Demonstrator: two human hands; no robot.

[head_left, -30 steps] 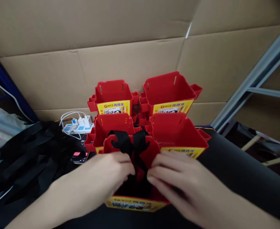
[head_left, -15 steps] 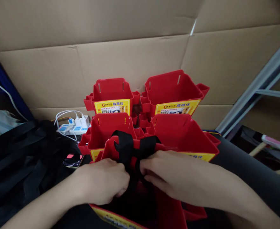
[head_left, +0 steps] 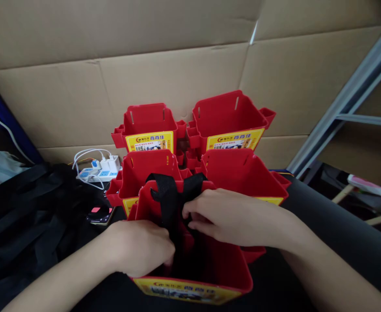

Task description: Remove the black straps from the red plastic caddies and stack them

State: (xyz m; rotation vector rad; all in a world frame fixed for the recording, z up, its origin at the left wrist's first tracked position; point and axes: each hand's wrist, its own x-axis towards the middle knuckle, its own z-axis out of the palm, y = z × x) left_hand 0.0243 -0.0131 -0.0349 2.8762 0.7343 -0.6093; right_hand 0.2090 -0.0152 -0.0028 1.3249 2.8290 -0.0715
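A red plastic bin with a yellow label stands nearest me on the black surface. A black strap loops over its far wall and hangs down inside. My left hand is curled on the strap low inside the bin. My right hand reaches in from the right and pinches the strap near the bin's far rim. Both hands meet at the strap.
Several more red labelled bins stand in rows behind, against a cardboard wall. A pile of black straps lies at left, with a phone and a white power strip. A metal rack frame stands at right.
The bin has shifted slightly toward me and its front label shows again. My right hand slid left and up along the strap; my left hand stays curled on it.
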